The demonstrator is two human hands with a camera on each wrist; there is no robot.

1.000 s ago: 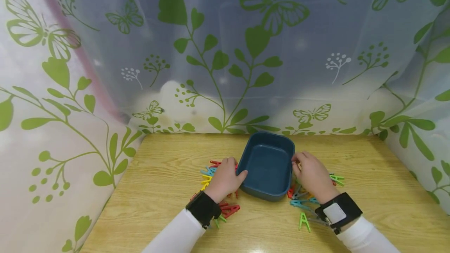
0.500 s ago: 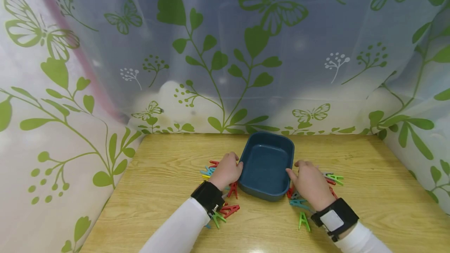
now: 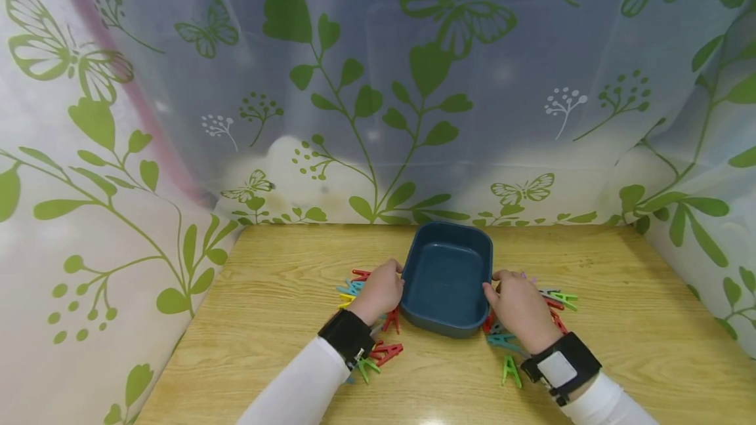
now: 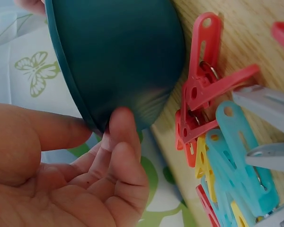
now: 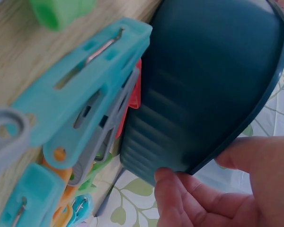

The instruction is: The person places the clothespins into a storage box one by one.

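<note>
A dark blue plastic bin (image 3: 447, 274) stands on the wooden table, with nothing inside it. My left hand (image 3: 377, 294) pinches the bin's left rim. In the left wrist view, the thumb lies at the rim and the fingertips (image 4: 121, 124) press the outer wall below it. On the opposite side, my right hand (image 3: 520, 310) pinches the right rim, its fingertips (image 5: 165, 176) against the ribbed outer wall. Red clothespins (image 4: 203, 61) and blue clothespins (image 4: 241, 146) lie beside my left hand. More blue clothespins (image 5: 85, 80) and grey ones lie by my right hand.
Loose clothespins are spread on the table on both sides of the bin, including a green clothespin (image 3: 510, 371) in front of my right hand and a red clothespin (image 3: 386, 351) near my left wrist. A patterned curtain (image 3: 378, 117) hangs behind the table and along both sides.
My left hand has shifted up to the bin's left rim, uncovering some red and green clothespins. My right hand has moved slightly, its thumb now at the right rim. The bin stays nearly in place.
</note>
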